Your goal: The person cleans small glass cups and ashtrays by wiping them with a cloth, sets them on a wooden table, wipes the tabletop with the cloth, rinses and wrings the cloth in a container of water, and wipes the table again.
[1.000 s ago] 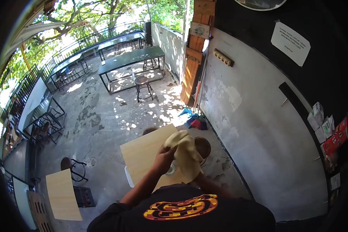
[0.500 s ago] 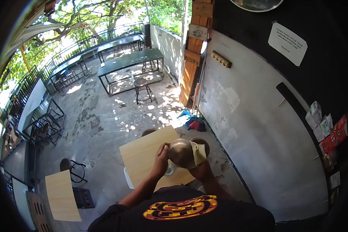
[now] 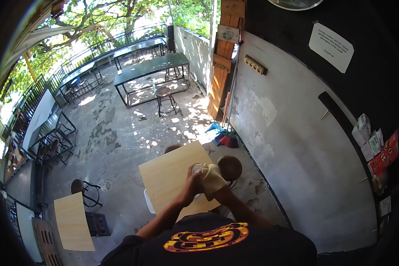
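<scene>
My left hand [image 3: 192, 183] is closed around a small round, shiny object [image 3: 197, 168], of which only a pale part shows between the fingers and the cloth. A yellowish-beige cloth [image 3: 213, 179] is bunched against it, covering most of it. My right hand [image 3: 222, 194] is wrapped in that cloth from the right, its fingers mostly hidden. Both hands are together above a light wood tabletop [image 3: 173, 168]. A clear glass dish on the tabletop is almost fully hidden behind my left wrist.
Round stools [image 3: 229, 167] stand beside the tabletop. At left is another light wood top [image 3: 73, 221] with a stool [image 3: 78, 186]. A grey wall [image 3: 297, 133] runs along the right, with brooms [image 3: 224, 135] at its far end. A long dark table [image 3: 153, 68] stands farther off.
The round object, earlier showing a broad brownish-gold face, has been turned and is now mostly covered. The cloth has shifted left over it, and my right hand moved closer to my left.
</scene>
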Tool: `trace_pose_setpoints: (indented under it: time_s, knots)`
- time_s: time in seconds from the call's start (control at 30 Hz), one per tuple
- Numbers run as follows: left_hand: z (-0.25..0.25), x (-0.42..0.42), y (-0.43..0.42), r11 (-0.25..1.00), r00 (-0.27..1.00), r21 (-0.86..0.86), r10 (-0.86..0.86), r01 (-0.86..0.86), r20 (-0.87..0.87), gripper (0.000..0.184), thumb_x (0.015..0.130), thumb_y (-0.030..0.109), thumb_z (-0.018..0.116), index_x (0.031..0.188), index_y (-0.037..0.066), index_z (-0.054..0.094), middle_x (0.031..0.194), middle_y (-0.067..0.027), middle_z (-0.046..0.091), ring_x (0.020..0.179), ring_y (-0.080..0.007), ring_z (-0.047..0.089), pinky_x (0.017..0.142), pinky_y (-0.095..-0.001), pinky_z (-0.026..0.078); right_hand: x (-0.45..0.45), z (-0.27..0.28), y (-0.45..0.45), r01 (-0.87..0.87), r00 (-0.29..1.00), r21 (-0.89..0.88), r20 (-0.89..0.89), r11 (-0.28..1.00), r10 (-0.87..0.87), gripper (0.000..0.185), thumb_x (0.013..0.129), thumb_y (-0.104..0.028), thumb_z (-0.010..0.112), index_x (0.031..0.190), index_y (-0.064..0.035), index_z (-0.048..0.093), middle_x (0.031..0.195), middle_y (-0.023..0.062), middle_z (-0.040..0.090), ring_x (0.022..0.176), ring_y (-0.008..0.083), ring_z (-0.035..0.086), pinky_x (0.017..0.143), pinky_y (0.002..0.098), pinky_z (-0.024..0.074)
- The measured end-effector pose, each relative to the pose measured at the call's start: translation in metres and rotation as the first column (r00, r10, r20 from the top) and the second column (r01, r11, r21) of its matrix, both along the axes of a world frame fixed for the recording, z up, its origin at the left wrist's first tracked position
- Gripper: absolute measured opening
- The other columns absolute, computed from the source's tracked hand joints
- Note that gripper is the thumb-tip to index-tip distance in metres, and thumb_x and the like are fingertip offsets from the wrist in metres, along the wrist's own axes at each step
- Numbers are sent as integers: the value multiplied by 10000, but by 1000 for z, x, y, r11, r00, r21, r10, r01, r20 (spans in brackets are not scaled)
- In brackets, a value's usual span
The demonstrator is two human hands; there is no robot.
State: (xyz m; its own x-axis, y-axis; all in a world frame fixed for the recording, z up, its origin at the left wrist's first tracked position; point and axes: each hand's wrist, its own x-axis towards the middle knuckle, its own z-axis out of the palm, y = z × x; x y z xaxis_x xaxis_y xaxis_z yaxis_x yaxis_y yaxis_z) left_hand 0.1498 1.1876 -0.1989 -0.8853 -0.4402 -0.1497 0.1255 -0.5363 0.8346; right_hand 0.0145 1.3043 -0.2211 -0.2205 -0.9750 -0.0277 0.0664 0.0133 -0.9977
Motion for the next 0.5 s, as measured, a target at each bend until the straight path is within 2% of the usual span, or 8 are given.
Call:
trace_pose_setpoints:
  time_s: [0.03, 0.1, 0.13, 0.2, 0.3, 0.33, 0.4, 0.5]
  knots:
    - [9, 4, 6, 1000, 999, 26, -2, 1, 33, 636, 1031, 542, 361, 1491, 102, 357, 1360, -140, 555, 1200, -274, 610, 966, -466, 528, -2, -5, 1, -64, 997, -45, 27, 997, 66, 421, 981, -123, 617, 1382, -57, 510, 1325, 85, 548, 1168, 175, 556, 974, 323, 480]
    - [15, 11, 8, 993, 999, 120, -10, 4, 48, 643, 1017, 557, 369, 1469, 101, 400, 1341, -139, 577, 1212, -282, 605, 967, -476, 525, -13, -24, -4, -192, 977, -141, 71, 971, 203, 434, 967, -122, 624, 1382, -59, 514, 1342, 102, 542, 1202, 210, 546, 1021, 346, 452]
    - [15, 14, 9, 986, 998, 168, -14, 4, 55, 647, 1010, 564, 373, 1458, 100, 422, 1332, -139, 588, 1218, -287, 603, 968, -481, 524, -17, -32, -8, -271, 954, -162, -180, 949, 241, 437, 966, -132, 618, 1384, -59, 513, 1352, 116, 537, 1231, 239, 528, 1052, 368, 423]
    - [2, 14, 0, 934, 999, 355, -29, 34, -19, 640, 1009, 563, 364, 1447, 102, 445, 1337, -139, 591, 1220, -292, 603, 975, -496, 518, -23, -33, -18, -428, 729, -143, -638, 892, 247, 445, 963, -152, 604, 1388, -59, 510, 1371, 142, 527, 1290, 297, 494, 1113, 412, 365]
    - [10, 17, -4, 873, 997, 483, -40, 66, -64, 654, 1018, 567, 325, 1441, 85, 453, 1346, -133, 589, 1220, -292, 598, 977, -485, 519, 0, -12, -14, -432, 329, -160, -944, 888, -10, 454, 956, -202, 598, 1381, -66, 516, 1394, 175, 506, 1340, 367, 434, 1158, 477, 280]
    - [19, 19, -6, 862, 997, 502, -43, 71, -66, 663, 1023, 570, 308, 1440, 75, 452, 1350, -130, 587, 1220, -290, 596, 976, -475, 521, 7, 2, -14, -378, 404, -201, -914, 904, -34, 447, 963, -209, 588, 1380, -65, 513, 1390, 173, 508, 1336, 367, 439, 1152, 486, 284]
    - [36, 24, -3, 953, 998, 302, -45, 31, 39, 679, 1033, 567, 278, 1431, 48, 459, 1322, -136, 600, 1187, -271, 614, 958, -437, 532, 17, 24, -14, -257, 550, -261, -831, 931, -81, 435, 978, -222, 568, 1380, -64, 508, 1381, 171, 511, 1327, 366, 448, 1142, 503, 291]
    - [29, 26, -14, 998, 994, 31, -55, 52, 91, 695, 1029, 601, 306, 1420, 48, 466, 1325, -148, 601, 1180, -249, 623, 957, -398, 531, 12, 0, -5, -295, 236, -162, -967, 942, -93, 439, 992, -237, 558, 1393, -70, 491, 1357, 169, 520, 1325, 356, 454, 1133, 522, 289]
